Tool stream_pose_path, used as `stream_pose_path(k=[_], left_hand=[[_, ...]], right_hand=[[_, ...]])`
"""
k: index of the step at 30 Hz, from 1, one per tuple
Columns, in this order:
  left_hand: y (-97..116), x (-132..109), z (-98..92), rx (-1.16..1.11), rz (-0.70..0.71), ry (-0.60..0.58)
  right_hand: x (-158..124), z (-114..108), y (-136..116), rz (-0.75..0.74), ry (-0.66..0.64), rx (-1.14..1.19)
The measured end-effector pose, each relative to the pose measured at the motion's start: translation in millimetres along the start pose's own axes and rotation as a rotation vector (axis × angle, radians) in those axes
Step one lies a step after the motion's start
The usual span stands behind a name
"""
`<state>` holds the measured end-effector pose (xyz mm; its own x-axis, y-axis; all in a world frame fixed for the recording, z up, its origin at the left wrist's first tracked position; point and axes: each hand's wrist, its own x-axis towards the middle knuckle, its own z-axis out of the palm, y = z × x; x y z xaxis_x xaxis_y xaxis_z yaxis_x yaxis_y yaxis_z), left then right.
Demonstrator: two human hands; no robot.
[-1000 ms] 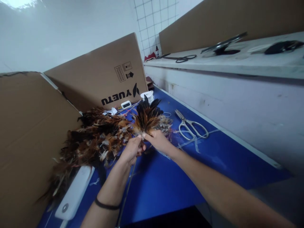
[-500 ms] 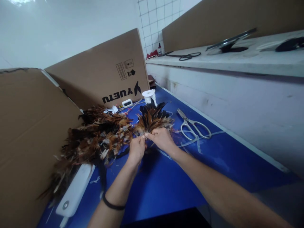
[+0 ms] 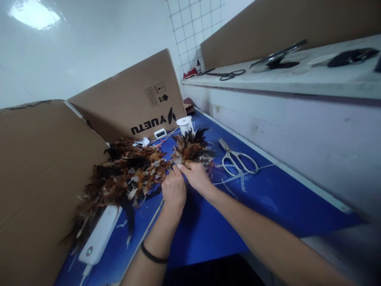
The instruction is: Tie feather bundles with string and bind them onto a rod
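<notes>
A small bunch of brown and black feathers [image 3: 190, 145] stands fanned out just beyond my fingertips. My right hand [image 3: 195, 175] pinches its base between thumb and fingers. My left hand [image 3: 174, 186] is closed in a fist against the right fingertips, its back toward me; what it grips is hidden. From under that hand a thin pale strip [image 3: 151, 222] runs down beside the left forearm. A long heap of similar feathers [image 3: 122, 171] lies to the left. Scissors [image 3: 235, 159] rest on the blue table to the right, near clear ribbon [image 3: 242, 180].
A white spool [image 3: 185, 124] and a small white device with a dark screen [image 3: 160, 134] sit behind the feathers. A white power bank [image 3: 101, 236] with a cable lies front left. Cardboard boxes [image 3: 125, 99] wall the left and back; a ledge [image 3: 268, 81] with dark scissors [image 3: 229, 75] runs along the right.
My left hand has turned over into a fist, its back now facing me. A pale strip now shows beside the left forearm. The right hand keeps its pinch; the view has shifted slightly.
</notes>
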<state>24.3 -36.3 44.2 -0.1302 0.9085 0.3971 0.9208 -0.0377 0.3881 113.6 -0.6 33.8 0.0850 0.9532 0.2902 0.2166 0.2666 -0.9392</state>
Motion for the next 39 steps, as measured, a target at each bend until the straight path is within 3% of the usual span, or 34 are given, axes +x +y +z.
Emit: stream_pose_path(k=[7, 14, 17, 22, 25, 28, 30, 34, 39], left_hand=[[11.5, -5.7, -0.2, -0.018, 0.135, 0.031], [19.6, 9.2, -21.1, -0.449, 0.097, -0.027], [18.7, 20.5, -29.4, -0.591, -0.019, -0.189], [19.5, 37.3, -39.2, -0.974, -0.311, -0.612], [15.8, 43.0, -44.2, -1.073, -0.422, -0.737], [6.3, 43.1, -43.2, -1.153, -0.411, -0.812], [-1.4, 40.0, -38.8, -1.163, -0.365, -0.787], [-15.1, 30.0, -27.0, -1.087, -0.333, -0.612], [-25.9, 17.9, -12.3, -0.927, -0.357, -0.412]], right_hand=[[-0.8, -0.9, -6.4, 0.151, 0.101, 0.548], [0.7, -12.3, -16.2, 0.187, 0.102, 0.697], [1.0, -12.2, -15.1, 0.197, 0.057, 0.748], [0.1, -8.0, -14.2, 0.222, 0.034, 0.784], [0.3, -7.1, -12.6, 0.212, 0.013, 0.714], [0.6, -8.4, -10.8, 0.166, -0.059, 0.635], [0.3, -9.2, -9.7, 0.142, -0.134, 0.585], [-0.9, -5.6, -3.5, 0.131, -0.276, 0.487], [0.6, 6.8, 15.4, 0.098, -0.239, 0.287]])
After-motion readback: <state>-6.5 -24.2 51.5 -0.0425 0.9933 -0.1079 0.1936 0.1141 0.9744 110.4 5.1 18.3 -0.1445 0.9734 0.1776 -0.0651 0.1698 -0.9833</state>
